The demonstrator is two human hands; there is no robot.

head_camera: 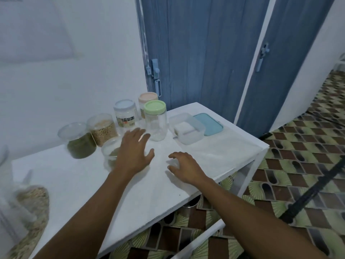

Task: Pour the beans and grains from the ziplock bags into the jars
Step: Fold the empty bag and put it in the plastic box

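On the white table (74,176) stand several clear jars. One open jar holds dark green beans (79,140), another open jar holds tan grains (103,129). A small clear jar (110,154) sits partly behind my left hand (133,152), whose fingers are spread above the table. Behind it stand an empty jar with a green lid (155,120), a jar with a pale blue lid (125,114) and a jar with a pink lid (147,98). My right hand (183,166) hovers just over the table with loosely curled fingers, holding nothing. A bag of pale grains (32,206) lies at the left edge.
A clear rectangular container (186,128) with a teal lid (209,123) beside it sits at the table's far right. Blue doors stand behind the table. Patterned floor lies to the right, and a metal pot (190,204) shows under the table.
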